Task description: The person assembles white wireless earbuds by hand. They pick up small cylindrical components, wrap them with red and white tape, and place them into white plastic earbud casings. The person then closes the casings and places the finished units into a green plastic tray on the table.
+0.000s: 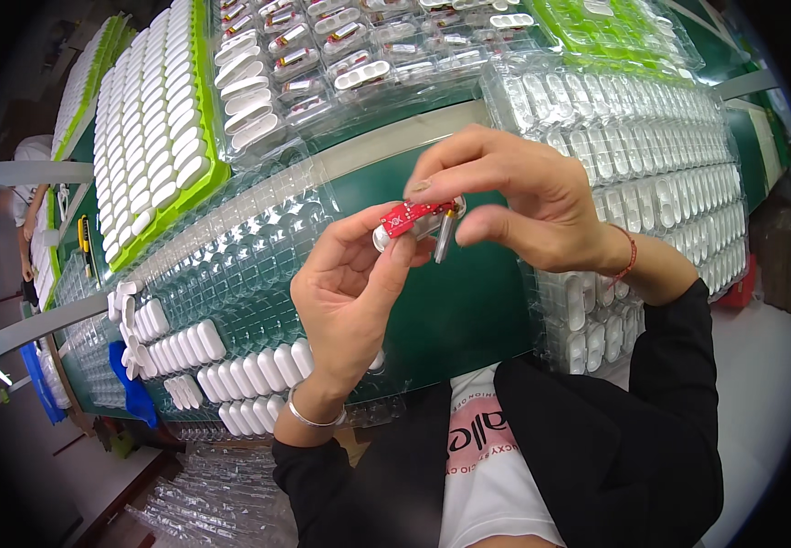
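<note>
centre of the frame: red board [401, 219] sits tilted at a white shell [380, 239], both in the left hand [345, 288]; left thumb and forefinger are clamped on the pair, the thumb from below. a silver cylinder [445, 241] hangs at a slant off the board's right end. right hand [537, 201] comes in from the right; forefinger bent, its tip at the board's upper edge, contact hard to judge; thumb well apart from the forefinger, its tip just beside the cylinder. metal bangle [311, 418] on left wrist, red cord [631, 254] on right wrist. beneath the hands, a dark green table [468, 315]. left of centre, a clear tray [263, 233]; white covers [249, 376] lie in rows toward lower left. right side of the frame: another clear tray [549, 306] bearing rows of white shells. upper left: bright green tray [216, 175] packed with white oval pieces. top centre: clear tray holding small assemblies [345, 38]. left edge: yellow knife [84, 236], blue cloth [132, 388] lower down, and another person's forearm [32, 215].
</note>
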Available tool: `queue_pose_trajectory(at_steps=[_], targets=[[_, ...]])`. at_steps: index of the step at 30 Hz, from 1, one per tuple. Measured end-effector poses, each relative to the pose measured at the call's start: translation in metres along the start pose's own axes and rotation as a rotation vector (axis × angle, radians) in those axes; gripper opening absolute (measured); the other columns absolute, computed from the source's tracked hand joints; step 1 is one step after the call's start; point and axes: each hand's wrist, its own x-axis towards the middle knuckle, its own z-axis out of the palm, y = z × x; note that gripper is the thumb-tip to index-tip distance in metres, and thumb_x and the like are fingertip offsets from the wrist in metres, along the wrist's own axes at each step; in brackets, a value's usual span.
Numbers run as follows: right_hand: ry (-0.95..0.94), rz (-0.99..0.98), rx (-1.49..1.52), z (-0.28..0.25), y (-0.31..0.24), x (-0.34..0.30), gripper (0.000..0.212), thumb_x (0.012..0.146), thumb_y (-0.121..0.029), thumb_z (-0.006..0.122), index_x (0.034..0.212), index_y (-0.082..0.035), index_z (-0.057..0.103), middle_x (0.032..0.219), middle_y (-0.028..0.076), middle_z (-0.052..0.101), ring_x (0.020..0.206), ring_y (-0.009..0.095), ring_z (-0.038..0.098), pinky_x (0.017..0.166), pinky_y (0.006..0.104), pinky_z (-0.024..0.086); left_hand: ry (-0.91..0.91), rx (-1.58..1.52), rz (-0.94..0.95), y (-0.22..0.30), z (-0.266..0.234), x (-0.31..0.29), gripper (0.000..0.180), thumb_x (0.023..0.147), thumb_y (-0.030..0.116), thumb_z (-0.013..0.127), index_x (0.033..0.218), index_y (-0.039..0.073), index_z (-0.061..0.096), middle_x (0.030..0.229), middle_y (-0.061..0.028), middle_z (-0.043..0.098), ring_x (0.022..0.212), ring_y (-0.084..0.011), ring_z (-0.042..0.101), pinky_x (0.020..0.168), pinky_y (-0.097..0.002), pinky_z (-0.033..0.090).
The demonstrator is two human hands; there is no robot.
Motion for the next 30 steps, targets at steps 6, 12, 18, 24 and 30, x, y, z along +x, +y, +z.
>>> queue_pose_trajectory(at_steps=[6, 12, 18, 24, 30], targets=[[-0.261, -0.351, -0.313, -0.013, 0.003, 0.009, 0.030, 0.075, -0.002, 0.072, 0.105, -0.004, 0.068, 0.104, 0.009, 0.063, 0.087, 0.023, 0.062, 0.071, 0.0306, 0.054, -0.046, -0.084, -0.157, 0.005, -0.009, 0.003, 0.025, 0.093, 0.001, 0.063, 0.116, -0.009, 0.058, 0.107, -0.0169, 0.067, 0.092, -0.0187, 0.068, 0.081, -0.0302, 0.058], [-0.327, -0.572, -0.469, -0.017, 0.007, 0.008, 0.030, 0.072, -0.001, 0.069, 0.102, -0.003, 0.066, 0.096, 0.009, 0.062, 0.084, 0.025, 0.062, 0.059, 0.0289, 0.054, -0.120, -0.152, -0.294, 0.006, -0.014, 0.006, 0.024, 0.093, 0.003, 0.063, 0.113, -0.008, 0.059, 0.103, -0.0162, 0.069, 0.088, -0.0184, 0.069, 0.078, -0.0299, 0.058], [-0.283, -0.557, -0.444, -0.014, 0.004, 0.008, 0.033, 0.072, 0.001, 0.068, 0.105, -0.005, 0.067, 0.094, 0.008, 0.061, 0.082, 0.024, 0.061, 0.059, 0.0295, 0.053, -0.161, -0.198, -0.314, 0.005, -0.013, 0.005, 0.023, 0.093, 0.005, 0.064, 0.112, -0.007, 0.059, 0.099, -0.0161, 0.069, 0.086, -0.0195, 0.070, 0.076, -0.0308, 0.058], [-0.240, -0.189, -0.133, -0.010, 0.003, 0.000, 0.038, 0.071, 0.004, 0.074, 0.105, -0.013, 0.073, 0.095, 0.006, 0.061, 0.080, 0.019, 0.061, 0.065, 0.0288, 0.051, -0.144, -0.206, -0.352, 0.003, -0.013, 0.005, 0.023, 0.093, 0.006, 0.064, 0.112, -0.008, 0.059, 0.100, -0.0160, 0.069, 0.087, -0.0203, 0.070, 0.078, -0.0316, 0.058], [-0.095, -0.252, -0.225, -0.005, 0.001, -0.005, 0.037, 0.070, 0.004, 0.078, 0.105, -0.006, 0.071, 0.094, 0.009, 0.066, 0.080, 0.023, 0.063, 0.066, 0.0307, 0.052, -0.128, -0.129, -0.281, 0.000, -0.005, 0.003, 0.024, 0.093, 0.004, 0.063, 0.114, -0.008, 0.059, 0.102, -0.0167, 0.069, 0.090, -0.0209, 0.070, 0.080, -0.0313, 0.058]])
